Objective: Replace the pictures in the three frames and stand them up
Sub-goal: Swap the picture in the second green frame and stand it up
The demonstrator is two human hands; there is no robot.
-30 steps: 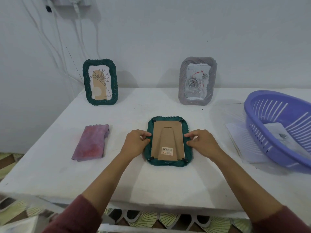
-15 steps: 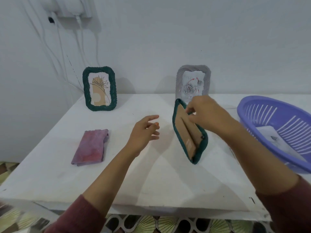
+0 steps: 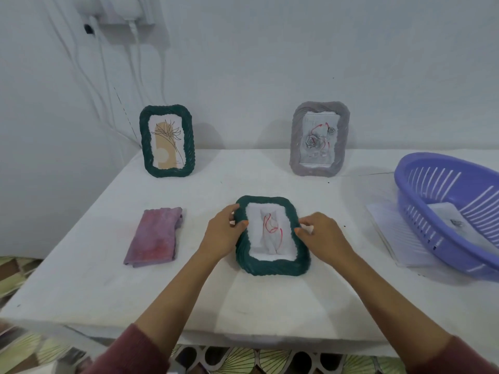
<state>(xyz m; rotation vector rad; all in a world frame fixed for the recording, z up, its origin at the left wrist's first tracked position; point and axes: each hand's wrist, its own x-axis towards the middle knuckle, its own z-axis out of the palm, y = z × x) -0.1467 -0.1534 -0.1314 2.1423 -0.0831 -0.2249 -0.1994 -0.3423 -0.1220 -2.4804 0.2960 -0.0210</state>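
Note:
A dark green rope-edged frame faces me in the middle of the white table, showing a white picture with red lines. My left hand grips its left edge, thumb on the front. My right hand grips its right edge. Whether the frame stands on its own or leans in my hands, I cannot tell. A second green frame with a tan plant drawing stands at the back left. At the back right stands a grey frame with a rose picture.
A folded pink-purple cloth lies left of the held frame. At the right edge sits a purple plastic basket with a paper inside, over a clear sleeve. Cables hang down the wall at the back left.
The frame went from lying face down, to being lifted and turned by my right hand alone, to facing me picture-side out with both hands on its edges.

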